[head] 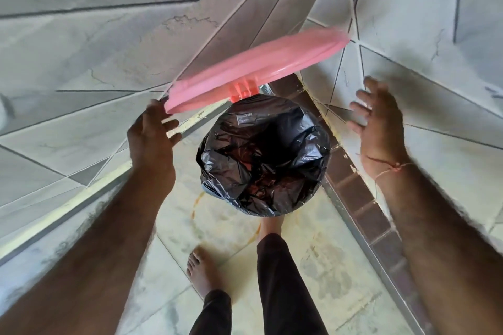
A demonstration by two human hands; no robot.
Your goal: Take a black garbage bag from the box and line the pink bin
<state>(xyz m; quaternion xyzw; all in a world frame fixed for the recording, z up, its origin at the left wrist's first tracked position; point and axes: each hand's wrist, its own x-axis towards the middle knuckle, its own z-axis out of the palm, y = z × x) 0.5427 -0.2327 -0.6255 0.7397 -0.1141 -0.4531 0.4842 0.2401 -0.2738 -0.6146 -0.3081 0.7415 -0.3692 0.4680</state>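
Note:
A black garbage bag (262, 155) lies inside the bin, folded over its whole rim so the pink body is hidden. The bin's round pink lid (255, 68) is raised on its hinge (243, 90) behind the opening, tilted and motion-blurred. My left hand (152, 136) is at the lid's lower left edge, fingertips touching it, fingers loosely spread. My right hand (377, 119) hovers to the right of the bin with fingers apart and nothing in it; a red thread is tied around its wrist.
The bin stands in a corner between grey tiled walls (95, 35) on a pale tiled floor (223, 226). A brown tile skirting (362, 198) runs along the right. My bare left foot (201, 272) and my dark-trousered right leg (280, 280) are just before the bin.

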